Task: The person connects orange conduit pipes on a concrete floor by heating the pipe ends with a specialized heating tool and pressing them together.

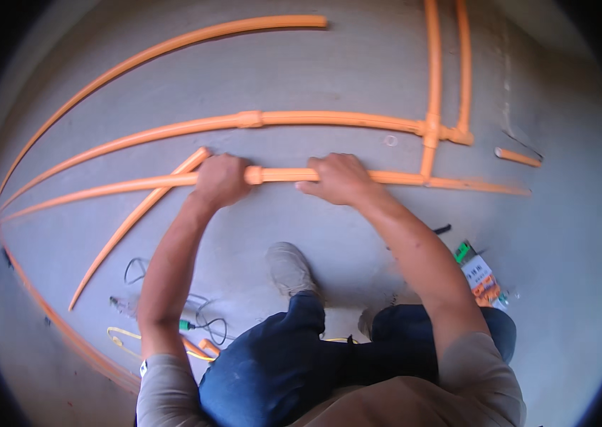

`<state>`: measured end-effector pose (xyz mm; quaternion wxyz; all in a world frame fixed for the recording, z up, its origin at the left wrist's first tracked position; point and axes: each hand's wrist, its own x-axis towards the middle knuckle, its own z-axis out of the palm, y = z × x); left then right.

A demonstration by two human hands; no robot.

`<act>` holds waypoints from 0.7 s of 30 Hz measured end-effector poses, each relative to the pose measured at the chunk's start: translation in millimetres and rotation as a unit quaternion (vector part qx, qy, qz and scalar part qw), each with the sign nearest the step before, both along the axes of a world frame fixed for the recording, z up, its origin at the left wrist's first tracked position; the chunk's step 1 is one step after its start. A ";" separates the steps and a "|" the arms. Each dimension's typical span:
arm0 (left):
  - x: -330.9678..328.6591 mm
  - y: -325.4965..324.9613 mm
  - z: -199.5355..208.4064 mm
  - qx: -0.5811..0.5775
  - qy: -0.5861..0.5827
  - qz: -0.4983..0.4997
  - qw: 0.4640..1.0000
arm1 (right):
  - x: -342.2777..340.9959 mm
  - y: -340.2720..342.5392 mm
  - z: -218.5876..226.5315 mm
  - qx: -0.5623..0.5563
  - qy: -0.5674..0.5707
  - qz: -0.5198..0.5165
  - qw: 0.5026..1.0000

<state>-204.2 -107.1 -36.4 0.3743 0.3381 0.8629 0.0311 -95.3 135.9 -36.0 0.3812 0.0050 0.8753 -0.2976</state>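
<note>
A long orange pipe runs across the floor in front of me, with a thicker coupling near its middle. My left hand is closed around the pipe just left of the coupling. To the coupling's right, my right hand grips the orange pipe section that continues toward the right. A loose orange pipe slants under the held pipe, its upper end beside my left hand. Farther off, a parallel orange pipe has its own coupling and meets fittings at the right.
Two orange pipes extend away at the far right. A curved orange pipe lies at the far left, a short offcut at right. Nearer are a box or package, a dark cable with a green plug, and my shoe.
</note>
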 end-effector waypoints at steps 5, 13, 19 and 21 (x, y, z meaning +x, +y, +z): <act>0.0 13.2 -7.8 -0.032 -0.024 -0.024 0.999 | -3.8 10.1 6.7 0.011 -0.044 0.031 0.998; -2.8 2.8 -4.8 -0.049 -0.033 -0.013 0.998 | -2.2 -3.4 -2.3 0.041 -0.023 0.062 0.997; -0.6 7.2 -6.3 -0.055 -0.037 -0.013 0.998 | 3.3 0.4 -8.3 0.041 0.011 0.072 0.996; -0.4 6.7 -5.7 -0.059 -0.037 -0.017 0.997 | 4.7 -0.3 -10.9 0.037 0.022 0.072 0.997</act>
